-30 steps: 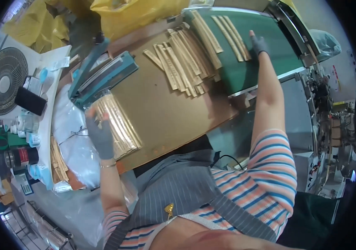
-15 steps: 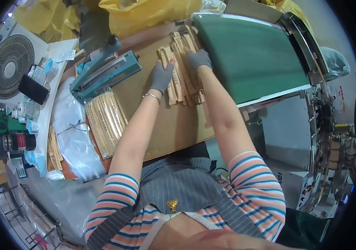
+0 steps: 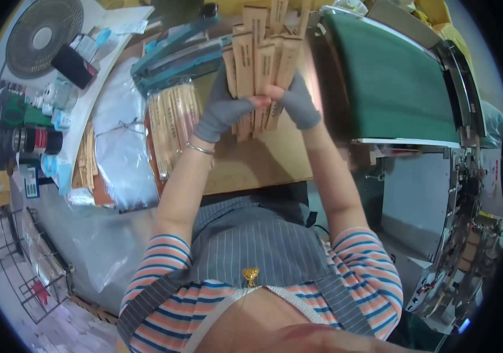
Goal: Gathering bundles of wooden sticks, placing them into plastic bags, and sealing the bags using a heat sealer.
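Observation:
A loose bundle of paper-wrapped chopsticks (image 3: pixel 264 67) stands roughly upright between my hands, its brown sleeves reaching uneven heights. My left hand (image 3: pixel 222 115), in a grey fingerless glove, is closed round the bundle's left side. On the other side my right hand (image 3: pixel 300 107), gloved alike, grips it too. Both thumbs press across the near face; most other fingers are hidden behind the sleeves. Beneath is a brown cardboard-covered worktop (image 3: pixel 234 170). Left of my left hand lies a clear bag of similar wrapped chopsticks (image 3: pixel 174 115), beside a teal bag sealer (image 3: pixel 187 62).
A green conveyor belt (image 3: pixel 398 88) borders the worktop on the right, with machinery (image 3: pixel 463 217) near it. Flat clear plastic bags (image 3: pixel 121 132), tied with string, lie at left. Beyond them a white shelf holds a fan (image 3: pixel 44 36), a dark phone (image 3: pixel 75 66) and a thermos (image 3: pixel 38 140).
Both hands have gathered the chopsticks off the worktop, where they lay, and lifted them upright, closer to me. The view has shifted, so the surroundings sit further right and higher.

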Demonstrator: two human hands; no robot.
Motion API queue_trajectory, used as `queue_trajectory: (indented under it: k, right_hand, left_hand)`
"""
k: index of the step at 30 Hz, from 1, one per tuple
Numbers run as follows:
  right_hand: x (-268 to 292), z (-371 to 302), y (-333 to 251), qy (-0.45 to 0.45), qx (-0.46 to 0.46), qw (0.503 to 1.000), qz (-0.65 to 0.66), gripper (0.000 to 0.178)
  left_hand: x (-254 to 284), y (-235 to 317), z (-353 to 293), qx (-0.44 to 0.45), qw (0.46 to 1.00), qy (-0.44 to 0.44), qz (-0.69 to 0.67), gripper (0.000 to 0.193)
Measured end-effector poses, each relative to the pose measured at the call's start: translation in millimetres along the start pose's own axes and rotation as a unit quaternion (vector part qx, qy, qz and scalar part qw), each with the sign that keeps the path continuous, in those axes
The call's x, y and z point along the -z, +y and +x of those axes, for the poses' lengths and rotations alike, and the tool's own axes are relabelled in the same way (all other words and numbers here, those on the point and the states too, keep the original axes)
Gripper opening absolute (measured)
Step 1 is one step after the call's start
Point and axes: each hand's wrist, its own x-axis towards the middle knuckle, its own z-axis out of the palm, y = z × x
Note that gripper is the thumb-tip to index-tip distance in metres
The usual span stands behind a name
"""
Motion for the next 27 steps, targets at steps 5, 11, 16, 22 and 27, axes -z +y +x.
queue_trajectory:
  k: [5, 11, 16, 22, 27]
  right_hand:
    - [-22, -24, -25, -0.085, 0.081, 0.991, -0.068, 0.089]
    - [-87, -60, -33, -0.037, 0.01, 0.998, -0.047, 0.086]
    - [-107, -53, -23, -0.098, 0.085, 0.977, -0.169, 0.062]
    - [-116, -54, 48, -0.314, -0.247, 0.902, 0.162, 0.022]
    - [-127, -60, 46, -0.234, -0.262, 0.91, 0.219, 0.018]
  left_hand:
    - [13, 10, -33, -0.082, 0.992, -0.091, 0.001, 0.1]
    - [14, 32, -72, -0.062, 0.958, -0.113, 0.257, 0.058]
    - [28, 7, -141, 0.104, 0.973, -0.137, -0.153, 0.047]
    - [25, -15, -206, 0.124, 0.923, 0.019, -0.364, 0.049]
    - [162, -9, -273, 0.047, 0.804, 0.313, 0.504, 0.029]
